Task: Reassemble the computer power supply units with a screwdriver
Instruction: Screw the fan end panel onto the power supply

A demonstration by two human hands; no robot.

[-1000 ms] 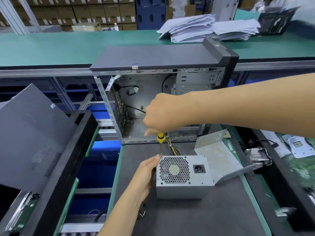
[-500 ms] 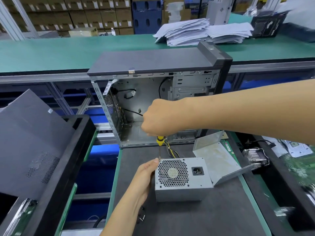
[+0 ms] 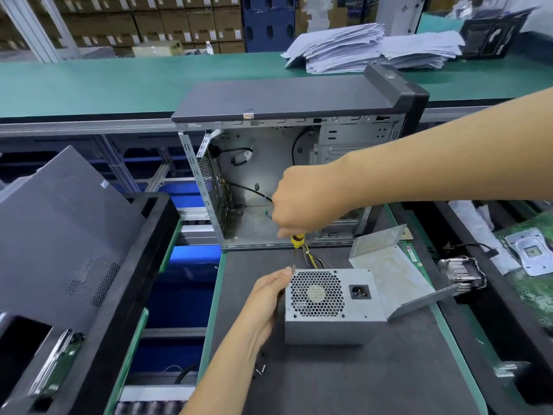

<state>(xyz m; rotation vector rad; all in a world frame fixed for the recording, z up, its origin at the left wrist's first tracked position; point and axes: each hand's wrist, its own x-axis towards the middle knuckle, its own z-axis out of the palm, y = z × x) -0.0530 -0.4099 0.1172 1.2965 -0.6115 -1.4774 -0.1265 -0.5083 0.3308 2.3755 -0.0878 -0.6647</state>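
Observation:
A grey power supply unit (image 3: 332, 307) stands on the dark mat, its honeycomb fan grille and socket facing me. My right hand (image 3: 302, 202) grips the yellow-handled screwdriver (image 3: 297, 244) from above; its shaft points straight down to the unit's top left corner. My left hand (image 3: 266, 295) rests against the unit's left side, fingertips pinching at that corner beside the screwdriver tip. Yellow and black wires (image 3: 311, 259) run out behind the unit.
An open, empty computer case (image 3: 299, 163) stands behind the unit. A bent metal cover plate (image 3: 395, 274) lies to its right. Loose screws (image 3: 260, 369) lie on the mat near my left forearm. A dark side panel (image 3: 59, 229) leans in a bin at left; circuit boards sit at right.
Both hands and the screwdriver stay at the same corner of the unit; only the camera has shifted slightly.

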